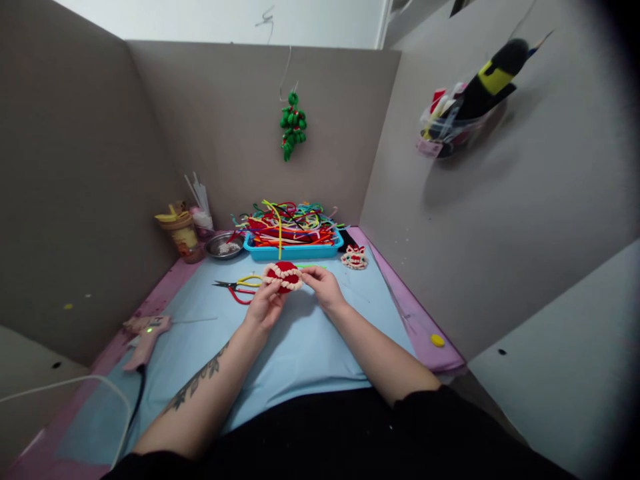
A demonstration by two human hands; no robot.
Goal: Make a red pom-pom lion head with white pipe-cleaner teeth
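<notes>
Between my two hands is a round red craft piece (287, 269) with cream twisted pipe cleaner laid over it in a looping pattern. My left hand (266, 304) grips its lower left edge, thumb on the front. With thumb and fingers pinched, my right hand (323, 285) holds the cream strand at the right edge. Just left of the piece lie yellow-handled pliers or cutters (245, 282) and a red-handled tool (240, 295), partly overlapping. Beyond it sits a blue tray (293, 251) heaped with colourful pipe cleaners (290, 223).
A pink glue gun (149, 340) with its cord rests at left. Behind are a metal bowl (225, 247) and a cup of supplies (185, 237). A finished-looking red and cream piece (355, 258) lies at right, a yellow disc (437, 341) near the edge. Partition walls (260, 133) surround the table.
</notes>
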